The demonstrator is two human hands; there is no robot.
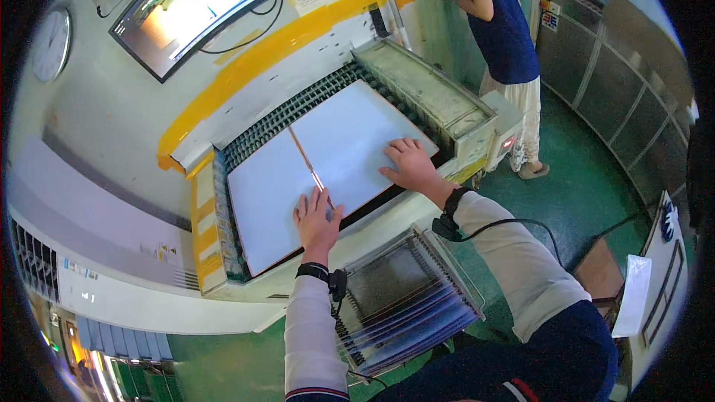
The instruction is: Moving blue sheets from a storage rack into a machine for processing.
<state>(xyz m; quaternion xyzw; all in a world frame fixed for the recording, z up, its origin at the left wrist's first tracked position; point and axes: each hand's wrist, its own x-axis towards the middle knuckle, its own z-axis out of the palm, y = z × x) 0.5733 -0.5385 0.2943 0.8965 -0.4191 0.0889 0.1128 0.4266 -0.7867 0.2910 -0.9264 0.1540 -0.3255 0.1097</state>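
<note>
Two flat, pale bluish-white panels with thin copper-coloured edges lie side by side on a roller conveyor [290,115]. A narrow brownish gap runs between them. On the left panel [262,205], close to the gap, rests my left hand [318,225], fingers stretched out. My right hand [412,166] lies with spread fingers on the right panel [357,134], by its right edge. Neither hand grips anything. Both wrists wear black straps with small black devices, and a cable trails from the right one.
Below the conveyor, in front of me, stands a slotted rack [406,298] holding several thin panels. A metal housing [424,85] flanks the rollers on the right. Another person [503,30] stands beyond it. A monitor [201,4] hangs on the wall; metal-framed panels [618,82] line the right.
</note>
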